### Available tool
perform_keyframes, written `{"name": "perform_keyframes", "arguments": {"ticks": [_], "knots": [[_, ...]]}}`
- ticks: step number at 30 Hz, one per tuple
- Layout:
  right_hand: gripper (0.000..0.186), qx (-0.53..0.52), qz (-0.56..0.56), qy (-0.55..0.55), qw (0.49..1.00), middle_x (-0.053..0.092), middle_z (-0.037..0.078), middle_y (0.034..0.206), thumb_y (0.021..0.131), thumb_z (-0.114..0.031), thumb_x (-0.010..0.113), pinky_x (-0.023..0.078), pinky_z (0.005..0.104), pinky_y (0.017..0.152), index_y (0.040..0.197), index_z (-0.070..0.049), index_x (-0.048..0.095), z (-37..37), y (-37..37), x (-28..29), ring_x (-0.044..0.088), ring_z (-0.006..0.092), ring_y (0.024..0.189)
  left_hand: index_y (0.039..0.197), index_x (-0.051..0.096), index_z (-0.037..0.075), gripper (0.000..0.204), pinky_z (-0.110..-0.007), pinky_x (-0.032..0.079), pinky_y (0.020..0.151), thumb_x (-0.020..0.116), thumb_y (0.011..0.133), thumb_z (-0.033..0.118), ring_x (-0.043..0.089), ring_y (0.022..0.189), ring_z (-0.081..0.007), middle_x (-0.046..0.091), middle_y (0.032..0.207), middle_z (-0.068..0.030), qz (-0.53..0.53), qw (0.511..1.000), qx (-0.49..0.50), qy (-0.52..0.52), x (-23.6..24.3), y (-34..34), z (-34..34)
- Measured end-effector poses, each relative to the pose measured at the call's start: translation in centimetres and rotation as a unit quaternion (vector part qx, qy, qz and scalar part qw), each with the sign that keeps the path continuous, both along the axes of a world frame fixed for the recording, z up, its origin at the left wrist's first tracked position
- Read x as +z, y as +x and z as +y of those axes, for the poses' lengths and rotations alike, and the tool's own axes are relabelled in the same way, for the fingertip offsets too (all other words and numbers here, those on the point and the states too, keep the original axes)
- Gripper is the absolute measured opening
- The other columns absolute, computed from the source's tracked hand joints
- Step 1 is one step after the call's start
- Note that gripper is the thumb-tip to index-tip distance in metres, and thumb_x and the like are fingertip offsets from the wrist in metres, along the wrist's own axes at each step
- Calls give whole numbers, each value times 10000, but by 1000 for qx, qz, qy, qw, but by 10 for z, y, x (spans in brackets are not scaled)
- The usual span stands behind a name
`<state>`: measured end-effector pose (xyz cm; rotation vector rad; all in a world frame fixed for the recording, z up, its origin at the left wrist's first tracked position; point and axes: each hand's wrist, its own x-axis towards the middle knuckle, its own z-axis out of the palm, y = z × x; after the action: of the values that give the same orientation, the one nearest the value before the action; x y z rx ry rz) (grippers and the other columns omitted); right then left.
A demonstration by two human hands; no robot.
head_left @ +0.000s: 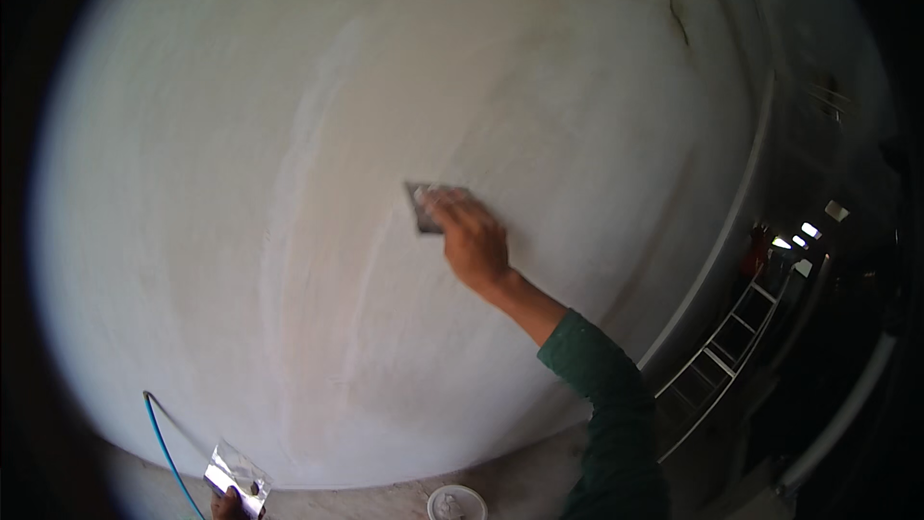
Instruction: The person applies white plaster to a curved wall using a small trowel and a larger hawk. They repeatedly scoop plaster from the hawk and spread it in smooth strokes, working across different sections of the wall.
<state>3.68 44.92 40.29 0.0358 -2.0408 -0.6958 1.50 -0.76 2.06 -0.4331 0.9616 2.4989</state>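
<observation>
Pressed against a large pale wall (pixel 221 183) is a flat, dark-bladed putty knife (pixel 422 217), gripped in my right hand (pixel 474 239) near the middle of the view. My fingers wrap over the tool and hide its handle, and the hand is slightly blurred. Lower down, at the left, my left hand (pixel 227 504) holds a shiny metal plate (pixel 236 467) by its lower part, with the thumb over its face. Most of that hand is cut off by the lower edge. Lighter streaks and smooth patches run up the wall.
A round white tub (pixel 432 504) with whitish stuff in it stands at the wall's foot. A thin blue hose (pixel 160 438) bends up beside the metal plate. On the right, a metal ladder (pixel 720 363) leans in the dark area. Cracks (pixel 678 14) mark the upper wall.
</observation>
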Motion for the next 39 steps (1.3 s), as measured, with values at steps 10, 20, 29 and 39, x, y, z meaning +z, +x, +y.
{"name": "perform_keyframes", "arguments": {"ticks": [10, 20, 29, 39], "knots": [[414, -85, 195, -105, 972, 665, 171, 1341, 1065, -126, 502, 528, 508, 1025, 1476, -100, 543, 22, -13, 272, 633, 404, 1233, 1093, 678, 132, 116, -271, 493, 784, 654, 980, 120, 616, 948, -62, 702, 1042, 35, 69, 995, -6, 65, -39, -14, -9], [426, -3, 125, 108, 986, 655, 156, 1392, 989, -2, 515, 496, 486, 1086, 1398, -72, 616, 16, -27, 178, 630, 372, 1255, 1052, 683, 111, 74, -215, 461, 771, 654, 989, 86, 600, 906, -56, 687, 985, 37, 40, 998, 7, 46, 0, -8, -4], [379, -121, 239, -187, 945, 696, 201, 1275, 1090, -237, 481, 535, 538, 983, 1446, -169, 591, 21, 8, 275, 666, 431, 1168, 972, 668, 106, 54, -213, 422, 737, 642, 990, 62, 539, 814, -44, 619, 872, 55, 82, 995, -27, 59, 5, -19, -2], [397, -79, 123, -107, 983, 695, 184, 1296, 1055, -170, 536, 533, 504, 1005, 1446, -135, 599, -12, -29, 240, 654, 408, 1195, 969, 658, 134, 60, -225, 390, 669, 664, 987, 77, 478, 709, -53, 563, 784, 77, 48, 999, -13, 20, 2, -10, -4]]}}
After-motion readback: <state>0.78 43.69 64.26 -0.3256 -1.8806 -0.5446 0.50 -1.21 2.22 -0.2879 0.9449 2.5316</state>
